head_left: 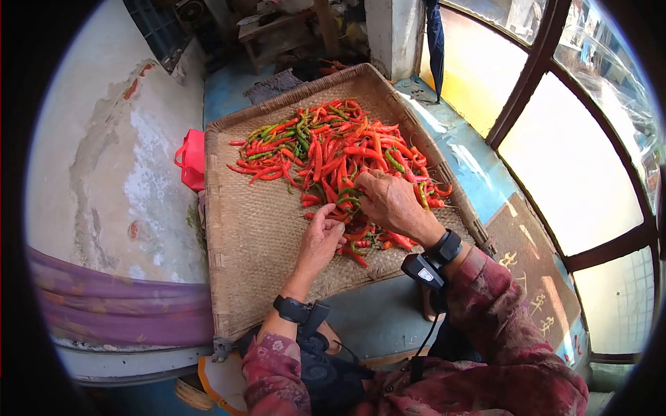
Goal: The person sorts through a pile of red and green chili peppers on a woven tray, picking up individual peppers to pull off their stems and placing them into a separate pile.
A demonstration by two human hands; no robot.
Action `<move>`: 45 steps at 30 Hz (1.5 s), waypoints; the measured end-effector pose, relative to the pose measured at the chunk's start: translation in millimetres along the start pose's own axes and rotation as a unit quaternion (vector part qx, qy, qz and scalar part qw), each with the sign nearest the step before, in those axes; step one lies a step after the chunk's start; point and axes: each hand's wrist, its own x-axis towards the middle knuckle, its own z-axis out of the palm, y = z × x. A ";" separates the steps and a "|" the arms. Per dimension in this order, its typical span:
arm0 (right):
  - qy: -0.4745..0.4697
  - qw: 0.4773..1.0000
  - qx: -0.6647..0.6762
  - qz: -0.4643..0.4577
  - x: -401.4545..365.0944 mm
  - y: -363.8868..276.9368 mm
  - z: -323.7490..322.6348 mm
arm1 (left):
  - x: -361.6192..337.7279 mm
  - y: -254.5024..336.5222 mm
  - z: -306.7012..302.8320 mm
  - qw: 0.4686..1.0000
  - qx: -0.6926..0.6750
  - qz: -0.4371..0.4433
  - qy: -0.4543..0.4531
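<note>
A large woven tray (243, 236) with raised sides holds a heap of red chilli peppers (333, 149), with green ones mixed in, mostly at the upper left. Over the near edge of the heap, my right hand (392, 201) has its fingers curled down among the peppers; its fingertips are partly hidden, and a green pepper (349, 197) lies right beside them. My left hand (322, 236) is just to the left and lower, thumb and fingers curled beside red peppers. Whether it grips one is too small to tell.
To the left are a pink container (192, 161), a peeling wall and a purple cloth (125, 298). A dark folded umbrella (436, 48) hangs at the top, near windows on the right. A brown mat (534, 270) lies right of the tray. My knees are below it.
</note>
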 end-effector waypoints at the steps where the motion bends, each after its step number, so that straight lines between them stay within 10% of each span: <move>1: 0.002 0.999 0.036 0.002 -2.2 -1.4 -2.6 | 1.4 1.3 4.1 1.000 0.001 0.000 -0.002; 13: 0.040 0.968 0.245 -0.020 0.8 7.3 -8.2 | 9.5 29.4 -15.4 0.979 -0.165 0.059 0.102; 16: 0.067 0.967 0.236 0.066 -1.4 9.2 -19.9 | 10.4 15.7 -71.5 0.979 -0.071 0.048 0.184; 18: 0.077 0.964 0.247 0.056 -3.7 8.6 -19.9 | 6.5 13.7 -90.2 0.860 0.422 0.022 0.285; 24: 0.006 0.929 0.369 0.037 -7.3 -4.2 12.1 | -1.4 28.7 -23.7 0.996 0.076 0.012 0.054; 27: -0.090 0.801 0.581 0.113 -8.2 -16.6 26.2 | -8.9 29.1 20.0 0.999 -0.026 0.022 -0.018; 32: -0.046 0.876 0.471 0.095 -5.9 -17.3 15.1 | -5.9 28.2 6.2 0.997 -0.038 -0.029 -0.058; 34: 0.019 0.920 0.387 0.064 -0.8 -4.4 11.4 | -3.2 29.6 -19.8 0.991 0.099 -0.036 0.084; 39: 0.036 0.879 0.460 0.121 5.6 16.4 -9.5 | -0.9 8.0 -112.3 0.888 0.387 -0.015 0.248; 41: 0.064 0.877 0.460 0.123 6.6 19.7 -10.3 | -6.7 -0.7 -120.0 0.669 0.582 0.145 0.439; 45: 0.103 0.869 0.469 0.120 9.2 19.4 -8.8 | 2.3 20.6 -65.2 0.881 0.399 0.109 0.228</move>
